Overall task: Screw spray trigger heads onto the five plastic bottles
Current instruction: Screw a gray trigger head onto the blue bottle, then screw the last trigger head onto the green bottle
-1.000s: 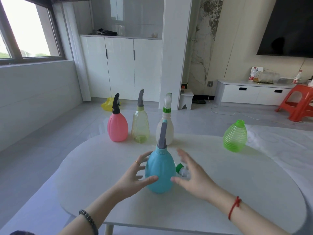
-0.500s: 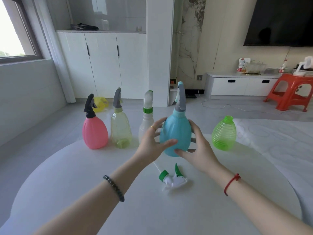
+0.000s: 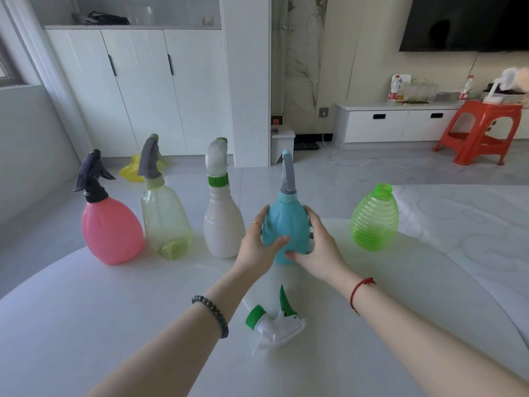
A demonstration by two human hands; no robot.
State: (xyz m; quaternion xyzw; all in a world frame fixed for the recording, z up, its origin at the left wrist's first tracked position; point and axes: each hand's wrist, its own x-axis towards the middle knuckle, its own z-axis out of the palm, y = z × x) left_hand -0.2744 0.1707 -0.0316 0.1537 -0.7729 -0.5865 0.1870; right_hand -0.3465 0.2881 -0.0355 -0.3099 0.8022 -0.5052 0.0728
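nearest on the white table (image 3: 114,325), a loose spray head (image 3: 274,325) with a green collar is laid on its side. beyond it, the blue bottle (image 3: 282,224) is held upright, a grey head on it; the left hand (image 3: 254,245) and right hand (image 3: 317,245) are curled around its body. in line to its left are stood the white bottle (image 3: 223,224), yellow bottle (image 3: 166,222) and pink bottle (image 3: 110,230), with heads on. the green bottle (image 3: 373,222), open-necked, is stood to its right.

The left hand (image 3: 256,249) and right hand (image 3: 319,247) hide the lower sides and base of the blue bottle (image 3: 283,224), so its contact with the table (image 3: 100,325) is unclear. The far-right screen (image 3: 463,21) is cropped by the frame edge, and items on the low cabinet (image 3: 400,127) are too small to name.
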